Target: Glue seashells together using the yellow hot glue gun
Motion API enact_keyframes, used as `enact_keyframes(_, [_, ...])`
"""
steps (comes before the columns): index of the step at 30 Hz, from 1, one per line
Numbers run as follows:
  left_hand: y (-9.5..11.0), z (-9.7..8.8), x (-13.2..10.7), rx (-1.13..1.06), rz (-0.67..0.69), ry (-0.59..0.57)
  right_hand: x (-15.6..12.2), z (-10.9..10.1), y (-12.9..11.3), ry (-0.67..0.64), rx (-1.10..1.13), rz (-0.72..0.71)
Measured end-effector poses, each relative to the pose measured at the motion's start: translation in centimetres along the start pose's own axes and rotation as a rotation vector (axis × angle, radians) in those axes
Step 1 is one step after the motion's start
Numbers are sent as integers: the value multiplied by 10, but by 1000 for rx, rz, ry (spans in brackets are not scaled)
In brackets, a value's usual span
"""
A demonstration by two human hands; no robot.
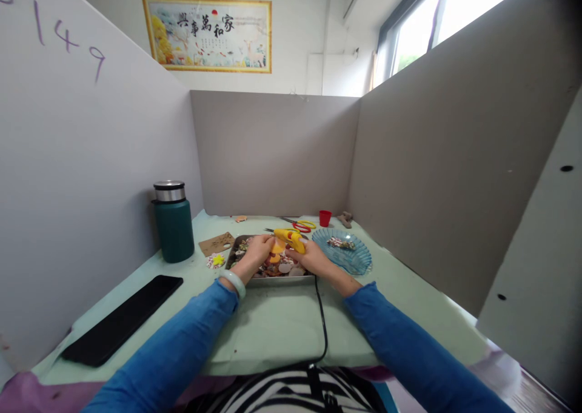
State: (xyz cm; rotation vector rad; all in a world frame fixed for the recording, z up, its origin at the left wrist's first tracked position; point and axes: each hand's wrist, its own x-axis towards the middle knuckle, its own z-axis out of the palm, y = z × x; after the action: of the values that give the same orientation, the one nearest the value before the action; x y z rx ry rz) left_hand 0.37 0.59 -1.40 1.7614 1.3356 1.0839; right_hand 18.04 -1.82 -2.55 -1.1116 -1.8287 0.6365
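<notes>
My right hand [310, 259] is wrapped round a yellow glue gun [291, 238], its nozzle pointing left. A black cord [324, 316] runs from below this hand to the table's front edge. My left hand [259, 250] pinches a small flat orange piece [278, 246] under the nozzle. Both hands are over a metal tray [273, 281] filled with many small mixed pieces, among them round pale discs [284, 268]. Whether the nozzle touches the orange piece I cannot tell.
Left are a green bottle [174, 231], black phone [122, 322], brown card [216, 244] and yellow flower piece [219, 260]. Scissors [302, 226] and a red cup [325, 218] stand behind the tray. A blue plate [359, 261] holds small pieces at right. Grey partitions [277, 152] enclose the table.
</notes>
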Motion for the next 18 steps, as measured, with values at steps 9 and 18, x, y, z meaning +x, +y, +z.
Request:
enact_keyframes(9, [2, 1, -1, 29, -12, 13, 0, -1, 1, -1, -5, -20])
enact_keyframes(18, [0, 1, 1, 46, 10, 10, 1, 0, 2, 7, -5, -22])
